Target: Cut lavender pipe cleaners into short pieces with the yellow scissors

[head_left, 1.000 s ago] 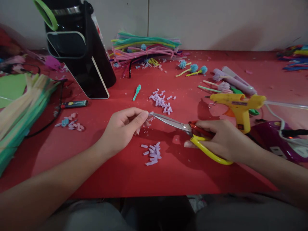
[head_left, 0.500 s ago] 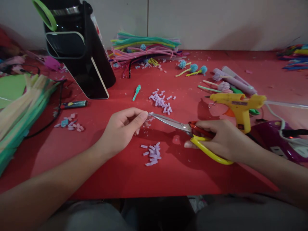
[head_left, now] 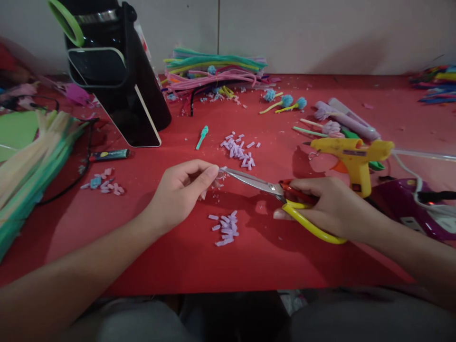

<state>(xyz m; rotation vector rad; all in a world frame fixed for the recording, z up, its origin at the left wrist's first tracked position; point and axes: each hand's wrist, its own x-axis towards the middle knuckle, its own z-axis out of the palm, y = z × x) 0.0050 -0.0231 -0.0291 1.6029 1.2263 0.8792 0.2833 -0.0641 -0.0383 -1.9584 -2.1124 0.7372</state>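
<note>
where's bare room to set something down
Front strip of table, below the nearer purple bits; also back right, between glue gun and coloured sticks, bar scraps. Crowded: middle, around the scissors; left, around the bottle; right, around the socket box.

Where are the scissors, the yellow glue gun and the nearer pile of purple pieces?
Scissors (head_left: 273, 187): head view, on the pivot screw.
Yellow glue gun (head_left: 357, 158): head view, on the body, above the handle.
Nearer pile of purple pieces (head_left: 227, 231): head view, mid-pile.
</note>
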